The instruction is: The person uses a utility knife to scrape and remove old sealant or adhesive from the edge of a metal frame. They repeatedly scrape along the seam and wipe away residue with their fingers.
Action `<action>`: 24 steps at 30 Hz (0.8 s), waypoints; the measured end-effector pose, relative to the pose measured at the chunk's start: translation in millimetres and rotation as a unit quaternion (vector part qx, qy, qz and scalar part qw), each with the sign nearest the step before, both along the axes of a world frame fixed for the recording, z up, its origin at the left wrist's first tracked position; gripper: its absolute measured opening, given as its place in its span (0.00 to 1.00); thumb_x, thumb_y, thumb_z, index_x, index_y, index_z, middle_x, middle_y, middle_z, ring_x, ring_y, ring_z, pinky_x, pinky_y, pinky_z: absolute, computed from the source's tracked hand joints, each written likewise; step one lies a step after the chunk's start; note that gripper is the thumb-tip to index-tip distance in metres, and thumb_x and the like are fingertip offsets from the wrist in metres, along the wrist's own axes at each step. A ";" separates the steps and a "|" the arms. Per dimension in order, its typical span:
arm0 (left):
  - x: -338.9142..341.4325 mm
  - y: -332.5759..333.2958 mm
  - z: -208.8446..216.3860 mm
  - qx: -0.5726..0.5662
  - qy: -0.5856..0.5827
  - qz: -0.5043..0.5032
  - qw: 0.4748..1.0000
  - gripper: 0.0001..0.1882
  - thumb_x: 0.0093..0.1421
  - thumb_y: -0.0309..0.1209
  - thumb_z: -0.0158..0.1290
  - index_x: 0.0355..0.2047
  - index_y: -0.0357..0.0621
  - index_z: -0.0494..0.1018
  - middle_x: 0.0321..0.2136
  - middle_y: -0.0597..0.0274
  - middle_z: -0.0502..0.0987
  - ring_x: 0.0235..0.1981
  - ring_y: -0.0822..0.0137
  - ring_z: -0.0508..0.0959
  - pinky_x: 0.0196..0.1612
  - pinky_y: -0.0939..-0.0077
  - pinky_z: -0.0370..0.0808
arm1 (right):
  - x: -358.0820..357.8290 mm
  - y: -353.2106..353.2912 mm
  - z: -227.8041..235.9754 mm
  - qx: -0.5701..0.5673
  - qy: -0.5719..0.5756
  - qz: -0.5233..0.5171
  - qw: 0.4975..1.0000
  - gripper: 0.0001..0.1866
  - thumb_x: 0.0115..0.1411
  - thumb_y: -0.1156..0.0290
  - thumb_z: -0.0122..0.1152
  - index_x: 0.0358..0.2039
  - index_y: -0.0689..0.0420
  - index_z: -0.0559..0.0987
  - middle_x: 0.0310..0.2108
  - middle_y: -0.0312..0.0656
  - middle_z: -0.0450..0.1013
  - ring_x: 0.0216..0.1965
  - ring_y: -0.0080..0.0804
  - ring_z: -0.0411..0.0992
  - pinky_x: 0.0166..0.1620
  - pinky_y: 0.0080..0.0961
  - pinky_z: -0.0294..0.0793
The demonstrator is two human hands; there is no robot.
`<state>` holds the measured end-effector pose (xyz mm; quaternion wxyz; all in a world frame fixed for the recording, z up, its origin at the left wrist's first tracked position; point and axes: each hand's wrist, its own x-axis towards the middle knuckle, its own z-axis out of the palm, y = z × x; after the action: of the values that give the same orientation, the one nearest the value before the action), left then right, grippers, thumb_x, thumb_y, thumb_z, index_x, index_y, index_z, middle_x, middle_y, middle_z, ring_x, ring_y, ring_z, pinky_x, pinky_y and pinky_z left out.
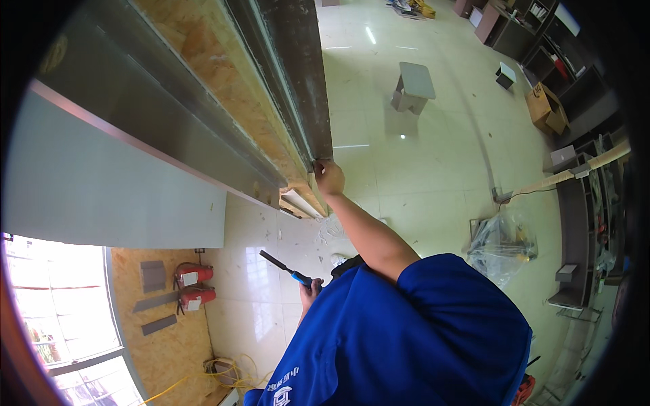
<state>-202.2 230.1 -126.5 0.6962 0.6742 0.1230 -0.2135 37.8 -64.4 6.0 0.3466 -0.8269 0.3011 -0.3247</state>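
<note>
My right hand [329,178] reaches up with the arm stretched out, its fingers curled against the lower end of a dark brown trim panel [291,61]. Whether those fingers pinch the panel's edge or something small there is hidden. Beside that panel runs a raw chipboard strip [223,74], with a wider dark board [156,88] to its left. Low in front of my body, my left hand [309,292] is closed around a hand tool [298,277] with a blue and black handle and a long dark shaft, pointing up and left. Its exact kind is unclear.
A small grey stool [415,81] stands on the tiled floor. Two red fire extinguishers [195,284] are by the chipboard wall, near a yellow cable [237,369]. On the right are a clear plastic bag [502,243], a cardboard box [547,110] and dark shelving [575,237].
</note>
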 end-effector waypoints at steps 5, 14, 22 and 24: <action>0.6 7.1 -4.0 0.023 -0.001 -0.015 1.000 0.13 0.64 0.27 0.50 0.44 0.37 0.59 0.34 0.51 0.78 0.38 0.62 0.80 0.39 0.70 0.75 | 3.7 -1.2 -14.8 0.010 -0.057 0.026 0.998 0.06 0.55 0.68 0.60 0.30 0.54 0.82 0.29 0.46 0.76 0.30 0.48 0.75 0.33 0.41 0.73; 3.0 15.7 -6.4 0.040 0.008 -0.038 0.998 0.15 0.64 0.29 0.52 0.45 0.38 0.59 0.34 0.52 0.77 0.38 0.62 0.79 0.40 0.71 0.75 | 8.9 1.3 -19.9 0.203 -0.118 0.085 0.968 0.07 0.59 0.72 0.55 0.32 0.62 0.78 0.25 0.48 0.76 0.24 0.31 0.74 0.30 0.27 0.71; 7.3 -4.6 20.8 0.067 0.033 -0.053 0.996 0.16 0.64 0.30 0.53 0.45 0.39 0.59 0.35 0.52 0.77 0.37 0.64 0.78 0.39 0.72 0.74 | 1.5 0.3 -22.6 0.282 -0.095 0.142 0.944 0.09 0.62 0.74 0.49 0.42 0.61 0.72 0.22 0.47 0.74 0.23 0.30 0.73 0.28 0.27 0.71; 9.8 -9.1 21.9 0.062 0.034 -0.054 0.996 0.15 0.64 0.30 0.53 0.44 0.39 0.60 0.34 0.53 0.77 0.36 0.65 0.78 0.38 0.72 0.74 | -3.1 2.7 -18.0 0.282 -0.100 0.149 0.942 0.12 0.62 0.74 0.49 0.45 0.63 0.72 0.22 0.45 0.73 0.22 0.28 0.72 0.28 0.26 0.71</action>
<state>-192.5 221.0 -104.6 0.6357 0.7142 0.1229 -0.2658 34.7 -61.7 -12.0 0.6386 -0.6938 0.2175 -0.2520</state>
